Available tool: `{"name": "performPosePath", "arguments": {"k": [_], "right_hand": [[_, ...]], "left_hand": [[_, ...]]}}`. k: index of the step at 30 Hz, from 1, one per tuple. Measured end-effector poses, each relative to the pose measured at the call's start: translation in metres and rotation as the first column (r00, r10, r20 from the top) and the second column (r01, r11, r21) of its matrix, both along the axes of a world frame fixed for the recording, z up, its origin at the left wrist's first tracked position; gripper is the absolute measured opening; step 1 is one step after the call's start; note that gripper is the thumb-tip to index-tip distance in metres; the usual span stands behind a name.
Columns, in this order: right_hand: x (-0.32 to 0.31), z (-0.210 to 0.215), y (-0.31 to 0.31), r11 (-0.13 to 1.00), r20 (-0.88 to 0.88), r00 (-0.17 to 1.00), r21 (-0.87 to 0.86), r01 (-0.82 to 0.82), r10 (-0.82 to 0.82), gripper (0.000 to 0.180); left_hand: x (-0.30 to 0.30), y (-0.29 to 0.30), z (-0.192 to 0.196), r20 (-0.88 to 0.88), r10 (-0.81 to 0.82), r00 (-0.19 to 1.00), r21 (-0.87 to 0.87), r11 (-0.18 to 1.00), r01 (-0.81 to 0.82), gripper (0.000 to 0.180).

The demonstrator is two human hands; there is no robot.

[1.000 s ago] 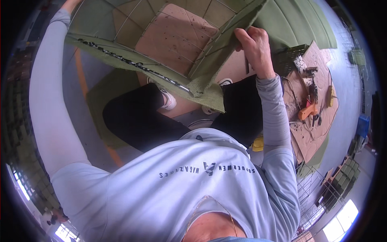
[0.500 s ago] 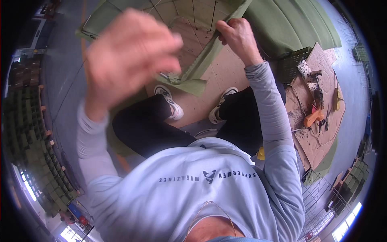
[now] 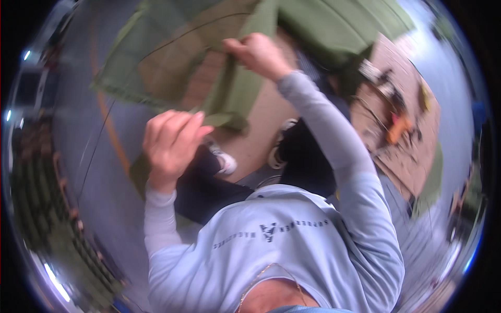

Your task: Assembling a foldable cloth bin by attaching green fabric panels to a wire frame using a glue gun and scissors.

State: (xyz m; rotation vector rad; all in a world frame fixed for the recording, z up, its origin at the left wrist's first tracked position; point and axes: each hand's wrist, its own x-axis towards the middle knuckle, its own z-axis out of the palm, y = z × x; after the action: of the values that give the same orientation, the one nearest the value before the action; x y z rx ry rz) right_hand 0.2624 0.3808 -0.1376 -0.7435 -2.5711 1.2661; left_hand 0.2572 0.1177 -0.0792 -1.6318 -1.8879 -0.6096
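A length of green fabric [image 3: 244,91] hangs in folds in front of me, above my feet. My right hand [image 3: 259,56] is closed on its upper edge, thumb and fingers pinched together. Lower and to the left, my left hand [image 3: 172,142] has its fingers bent together at the fabric's loose end, which seems to be pinched between the fingertips; blur softens this spot. Behind the strip, a thinner see-through green sheet [image 3: 130,68] spreads to the left, crossed by a dark thin rod.
At right, a cardboard sheet [image 3: 376,141] carries an orange-handled tool [image 3: 398,129], a yellow-handled tool [image 3: 425,98] and dark scraps. A large green padded piece [image 3: 339,31] lies at the far right. Stacked green items [image 3: 39,193] line the left side.
My left hand has come down from high on the left to the fabric's loose end. My right hand has shifted left with the fabric edge, and the view has swung slightly.
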Motion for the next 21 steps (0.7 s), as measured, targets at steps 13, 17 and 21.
{"name": "performPosePath", "arguments": {"k": [13, 17, 21], "right_hand": [[-0.027, -0.004, -0.015, 0.998, -0.11, 0.993, -0.029, -0.051, 0.048, 0.058], [-0.028, -0.003, -0.014, 0.998, -0.092, 0.995, -0.041, -0.051, 0.047, 0.057], [-0.028, -0.003, -0.014, 0.998, -0.088, 0.995, -0.034, -0.053, 0.05, 0.057]], "left_hand": [[-0.019, -0.018, -0.014, 0.071, 0.146, 0.987, -0.051, 0.988, -0.143, 0.037], [-0.02, -0.014, -0.013, 0.099, 0.099, 0.99, -0.044, 0.995, -0.095, 0.029], [-0.022, -0.007, -0.013, 0.175, 0.156, 0.972, 0.011, 0.987, -0.16, 0.026]]}}
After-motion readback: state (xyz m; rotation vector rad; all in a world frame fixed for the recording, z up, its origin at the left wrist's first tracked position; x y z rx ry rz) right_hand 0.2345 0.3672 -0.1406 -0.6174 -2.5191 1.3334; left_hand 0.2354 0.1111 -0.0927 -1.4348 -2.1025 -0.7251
